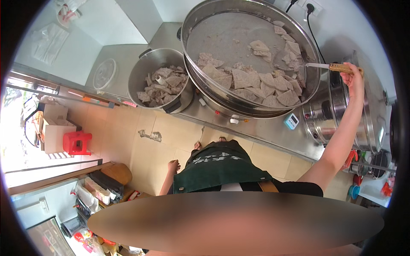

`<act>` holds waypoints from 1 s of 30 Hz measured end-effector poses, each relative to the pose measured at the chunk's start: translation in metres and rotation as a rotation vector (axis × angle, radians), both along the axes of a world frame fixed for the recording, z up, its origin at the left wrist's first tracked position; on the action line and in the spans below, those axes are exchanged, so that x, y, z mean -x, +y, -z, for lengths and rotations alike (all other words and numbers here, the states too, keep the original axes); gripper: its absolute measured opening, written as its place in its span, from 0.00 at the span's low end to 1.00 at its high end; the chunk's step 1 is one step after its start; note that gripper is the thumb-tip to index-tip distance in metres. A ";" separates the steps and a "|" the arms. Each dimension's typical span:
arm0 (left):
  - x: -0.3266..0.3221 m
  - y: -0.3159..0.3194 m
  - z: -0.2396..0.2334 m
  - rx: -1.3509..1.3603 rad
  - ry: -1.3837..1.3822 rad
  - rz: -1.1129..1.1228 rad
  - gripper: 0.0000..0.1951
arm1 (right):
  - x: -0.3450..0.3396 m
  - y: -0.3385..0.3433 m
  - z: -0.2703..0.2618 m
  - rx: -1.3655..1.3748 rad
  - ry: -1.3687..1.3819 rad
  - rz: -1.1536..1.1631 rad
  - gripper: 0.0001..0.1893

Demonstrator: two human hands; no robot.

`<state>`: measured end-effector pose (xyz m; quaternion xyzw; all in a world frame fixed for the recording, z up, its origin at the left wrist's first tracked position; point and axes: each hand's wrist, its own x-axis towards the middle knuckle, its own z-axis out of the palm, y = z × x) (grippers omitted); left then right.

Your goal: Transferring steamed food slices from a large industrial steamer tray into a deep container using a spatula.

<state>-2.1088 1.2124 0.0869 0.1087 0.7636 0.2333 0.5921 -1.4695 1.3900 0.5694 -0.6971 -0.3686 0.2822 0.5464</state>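
My right hand [351,76] is closed around the wooden handle [344,68] of a metal-ended utensil, whose tip reaches over the right rim of a large round steamer tray [221,35]. Taro-like pieces [246,79], pale and speckled, lie in the tray, mostly along its near and right sides. To its left stands a deep steel pot [141,64] holding more such chunks [174,80], with a small white object [161,80] among them. Low beside the green apron [217,169] hangs my left hand [174,166], away from the counter, its fingers loosely curled with nothing visible in them.
A blue digital timer [291,121] lies on the steel counter [272,136]. Large steel pots [342,108] stand at the right, below my right arm. A clear lid [105,74] rests at the counter's left end. On the tiled floor is a red plastic stool [77,142]. Black plugs and cords hang behind the tray.
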 end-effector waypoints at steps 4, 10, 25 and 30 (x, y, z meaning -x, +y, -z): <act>-0.002 -0.013 0.004 0.021 0.069 0.037 0.11 | -0.014 0.033 0.022 0.043 0.128 -0.107 0.12; -0.010 -0.022 0.004 0.043 0.069 0.043 0.09 | 0.017 0.101 0.061 0.037 0.306 -0.292 0.13; -0.007 -0.043 0.004 0.029 0.108 0.029 0.14 | 0.076 0.078 0.057 -0.256 0.552 -0.290 0.12; 0.005 -0.040 0.015 -0.006 0.118 -0.027 0.13 | 0.098 0.065 0.032 -0.255 0.370 -0.208 0.12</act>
